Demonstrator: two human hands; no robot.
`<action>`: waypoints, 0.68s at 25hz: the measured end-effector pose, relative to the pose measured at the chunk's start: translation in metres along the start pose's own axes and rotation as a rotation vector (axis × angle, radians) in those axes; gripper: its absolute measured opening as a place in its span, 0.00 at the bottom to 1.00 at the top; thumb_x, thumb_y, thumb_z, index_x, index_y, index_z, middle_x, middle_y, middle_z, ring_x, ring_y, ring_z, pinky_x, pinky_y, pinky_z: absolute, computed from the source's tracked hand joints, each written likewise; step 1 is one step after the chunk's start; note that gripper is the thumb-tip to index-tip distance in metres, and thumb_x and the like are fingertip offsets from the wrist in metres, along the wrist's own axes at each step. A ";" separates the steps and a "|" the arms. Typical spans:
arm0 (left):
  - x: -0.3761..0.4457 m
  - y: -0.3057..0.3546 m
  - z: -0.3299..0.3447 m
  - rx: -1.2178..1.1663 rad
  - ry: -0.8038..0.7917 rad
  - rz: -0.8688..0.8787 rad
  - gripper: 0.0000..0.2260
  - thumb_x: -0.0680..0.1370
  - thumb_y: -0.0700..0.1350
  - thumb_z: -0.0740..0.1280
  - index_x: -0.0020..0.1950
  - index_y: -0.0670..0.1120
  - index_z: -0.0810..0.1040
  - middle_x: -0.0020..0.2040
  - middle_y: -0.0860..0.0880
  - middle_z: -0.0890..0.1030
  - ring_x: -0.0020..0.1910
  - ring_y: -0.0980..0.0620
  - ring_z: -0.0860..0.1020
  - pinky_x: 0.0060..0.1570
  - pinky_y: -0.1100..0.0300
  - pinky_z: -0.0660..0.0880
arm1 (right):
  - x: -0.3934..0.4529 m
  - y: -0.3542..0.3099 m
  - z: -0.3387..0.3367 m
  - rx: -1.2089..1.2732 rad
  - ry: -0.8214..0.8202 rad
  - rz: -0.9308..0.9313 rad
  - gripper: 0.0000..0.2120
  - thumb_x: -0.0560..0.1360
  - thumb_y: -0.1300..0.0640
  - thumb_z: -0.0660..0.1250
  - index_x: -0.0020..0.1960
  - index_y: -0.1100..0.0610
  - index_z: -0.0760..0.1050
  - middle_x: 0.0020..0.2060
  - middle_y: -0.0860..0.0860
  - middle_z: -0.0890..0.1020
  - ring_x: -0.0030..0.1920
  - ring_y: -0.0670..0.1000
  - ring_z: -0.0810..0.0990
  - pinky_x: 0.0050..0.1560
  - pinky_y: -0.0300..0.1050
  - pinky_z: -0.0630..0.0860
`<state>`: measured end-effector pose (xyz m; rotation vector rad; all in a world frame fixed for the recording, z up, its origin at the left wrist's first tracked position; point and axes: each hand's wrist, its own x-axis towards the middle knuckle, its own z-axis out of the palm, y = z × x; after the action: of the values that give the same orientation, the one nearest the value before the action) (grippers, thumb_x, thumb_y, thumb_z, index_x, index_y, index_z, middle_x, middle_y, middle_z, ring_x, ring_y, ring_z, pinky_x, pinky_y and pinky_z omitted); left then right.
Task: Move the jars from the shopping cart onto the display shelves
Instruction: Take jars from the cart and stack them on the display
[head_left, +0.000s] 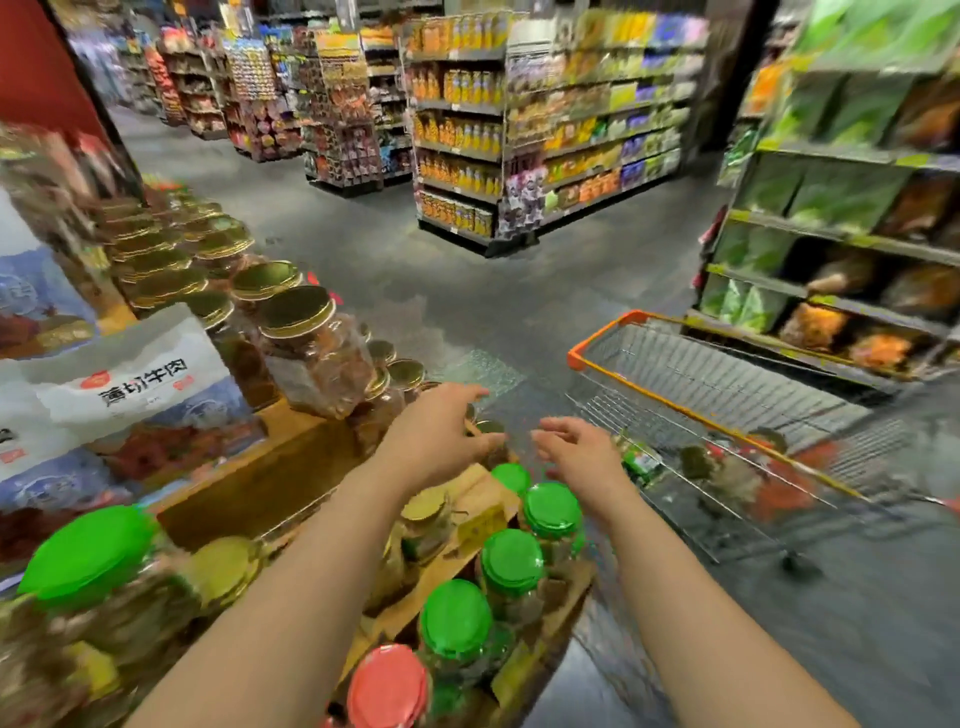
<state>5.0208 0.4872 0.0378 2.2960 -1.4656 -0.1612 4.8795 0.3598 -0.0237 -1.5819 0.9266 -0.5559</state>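
A wire shopping cart (613, 338) with an orange rim stands to the right, with a few blurred jars (696, 462) lying in its bottom. The wooden display shelf (291, 467) runs along the left. It carries gold-lidded clear jars (306, 343) further back and green-lidded jars (511, 564) near me. My left hand (441, 431) hovers over a small gold-lidded jar (491, 428) at the shelf's corner, fingers spread. My right hand (582, 452) floats open between the shelf and the cart, holding nothing.
A red-lidded jar (387, 686) sits at the shelf's near end. Large snack bags (119, 395) lie on the left. A green-packaged goods rack (841, 223) stands right behind the cart. Further aisles of shelving (545, 130) lie beyond a grey floor (441, 270).
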 end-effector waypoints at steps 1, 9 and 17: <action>0.015 0.020 0.016 -0.034 -0.015 0.020 0.30 0.74 0.59 0.71 0.73 0.50 0.71 0.71 0.49 0.73 0.69 0.51 0.71 0.67 0.58 0.67 | 0.004 0.006 -0.025 0.003 0.029 0.015 0.04 0.75 0.58 0.71 0.49 0.52 0.79 0.42 0.50 0.83 0.46 0.53 0.81 0.52 0.55 0.79; 0.135 0.218 0.162 -0.285 -0.100 0.090 0.31 0.73 0.57 0.73 0.72 0.48 0.71 0.72 0.46 0.68 0.72 0.49 0.67 0.70 0.57 0.63 | 0.053 0.063 -0.283 0.014 0.321 0.114 0.07 0.73 0.57 0.72 0.50 0.57 0.80 0.41 0.50 0.82 0.40 0.48 0.79 0.44 0.43 0.78; 0.240 0.300 0.248 -0.333 -0.253 0.057 0.28 0.73 0.56 0.73 0.71 0.49 0.73 0.67 0.48 0.73 0.65 0.49 0.73 0.64 0.57 0.70 | 0.120 0.115 -0.413 0.038 0.459 0.271 0.04 0.73 0.58 0.71 0.47 0.51 0.80 0.41 0.51 0.82 0.43 0.53 0.81 0.54 0.58 0.80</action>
<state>4.7971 0.0956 -0.0396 2.0168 -1.4903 -0.6489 4.5978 0.0164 -0.0580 -1.2856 1.4399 -0.7526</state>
